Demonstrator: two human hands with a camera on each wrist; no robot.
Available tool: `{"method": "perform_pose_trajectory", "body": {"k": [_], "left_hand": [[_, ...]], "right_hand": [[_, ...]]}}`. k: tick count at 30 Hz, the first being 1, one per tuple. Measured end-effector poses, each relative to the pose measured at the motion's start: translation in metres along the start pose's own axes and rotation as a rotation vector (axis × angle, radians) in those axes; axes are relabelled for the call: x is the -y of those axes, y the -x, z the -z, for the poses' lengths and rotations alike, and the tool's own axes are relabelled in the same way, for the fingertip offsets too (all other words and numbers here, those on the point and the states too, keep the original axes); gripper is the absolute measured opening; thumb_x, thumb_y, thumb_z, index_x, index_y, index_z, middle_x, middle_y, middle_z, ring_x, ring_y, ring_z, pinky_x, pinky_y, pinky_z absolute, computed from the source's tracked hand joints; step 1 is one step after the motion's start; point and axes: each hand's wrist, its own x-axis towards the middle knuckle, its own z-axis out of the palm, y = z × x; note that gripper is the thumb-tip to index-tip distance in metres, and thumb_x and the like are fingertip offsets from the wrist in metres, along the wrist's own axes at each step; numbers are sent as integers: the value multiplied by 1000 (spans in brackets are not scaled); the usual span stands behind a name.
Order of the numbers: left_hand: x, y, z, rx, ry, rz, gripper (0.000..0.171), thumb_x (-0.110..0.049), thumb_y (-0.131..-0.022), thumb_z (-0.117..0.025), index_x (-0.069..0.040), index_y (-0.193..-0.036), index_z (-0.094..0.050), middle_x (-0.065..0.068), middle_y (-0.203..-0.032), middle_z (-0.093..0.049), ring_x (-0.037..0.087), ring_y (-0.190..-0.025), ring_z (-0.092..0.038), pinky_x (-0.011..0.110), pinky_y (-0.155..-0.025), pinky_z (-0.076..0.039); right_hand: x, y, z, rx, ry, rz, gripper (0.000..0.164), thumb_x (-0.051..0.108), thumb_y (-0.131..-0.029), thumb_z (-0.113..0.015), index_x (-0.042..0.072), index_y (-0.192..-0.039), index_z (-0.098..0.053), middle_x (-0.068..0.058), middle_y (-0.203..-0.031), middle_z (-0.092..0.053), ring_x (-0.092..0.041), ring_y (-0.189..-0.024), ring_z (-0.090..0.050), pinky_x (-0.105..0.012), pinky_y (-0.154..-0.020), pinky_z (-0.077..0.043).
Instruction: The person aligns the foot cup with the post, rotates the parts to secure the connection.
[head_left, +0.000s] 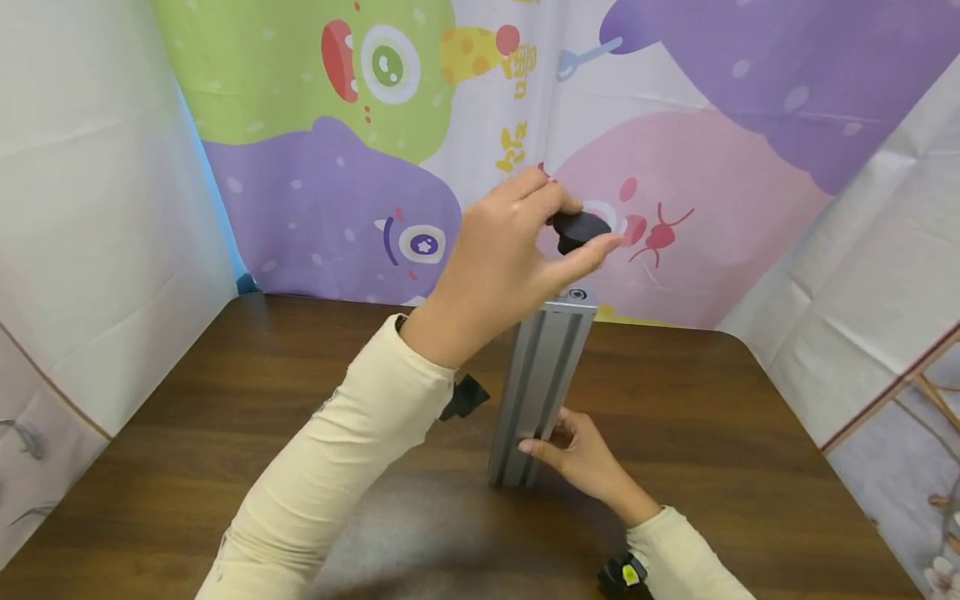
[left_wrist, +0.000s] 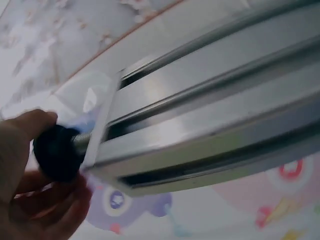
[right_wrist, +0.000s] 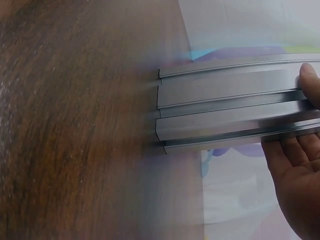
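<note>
While upright, metal bar [head_left: 536, 375] on brown tabletop [head_left: 187, 417] before cartoon curtain [head_left: 330, 200].

**Profile bar [head_left: 551, 358] upright on surface [head_left: 225, 400]**

Base between left and right edges, inward of far edge. Knob [head_left: 583, 229] just above bar's top end, in left hand [head_left: 502, 250]. Right hand [head_left: 588, 458] at bar's lower part. Curtain [head_left: 322, 208] behind far edge.

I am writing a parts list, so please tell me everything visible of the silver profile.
The silver profile looks like aluminium: long, boxy, grooved lengthwise, with a flat plate on its upper end, showing a round fastener. It stands roughly upright on the table. The right hand grips its lower part; the threaded stem of a black knob, held by the left hand, meets the plate.
</note>
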Motion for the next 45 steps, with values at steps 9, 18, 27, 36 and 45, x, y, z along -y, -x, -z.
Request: {"method": "perform_pose_trajectory", "body": {"k": [9,18,27,36,45], "left_hand": [[33,-3,10,449,1040,289,44,-3,-101,-42,3,-144,-37,18,-134,-55,18,-123,-54,34,-102,-42],[35,-3,9,472,1146,285,42,-3,-102,-36,7,-143,-37,21,-139,-50,22,-128,-50,37,-106,-38],[11,4,6,42,261,180,32,-28,-90,-68,-1,-108,-68,6,-99,-70,10,-85,-64,21,-78,-50],[-11,5,-2,-125,-333,1,62,-61,-74,-73,-1,-82,-59,6,-73,-51,16,-62,-47,27,-55,-44],[-3,6,1,-63,-24,20,33,-30,-83,-75,1,-89,-68,9,-84,-62,17,-76,-60,23,-70,-49]], "right_hand": [[-2,-1,1,3,16,37,21,8,-86,-71,-1,-104,-65,-13,-96,-71,-10,-86,-67,-28,-76,-54],[-1,-1,0,5,6,38,21,7,-86,-71,-2,-104,-65,-14,-97,-71,-9,-87,-67,-27,-76,-54],[-3,-1,0,7,9,34,22,9,-86,-72,0,-105,-65,-12,-97,-71,-10,-85,-67,-27,-74,-55],[-5,0,1,26,-10,42,23,8,-87,-70,1,-108,-64,-11,-98,-71,-12,-87,-67,-29,-75,-55],[-3,-1,1,27,-13,32,23,8,-86,-70,0,-107,-64,-12,-98,-71,-11,-86,-67,-28,-74,-55]]}}
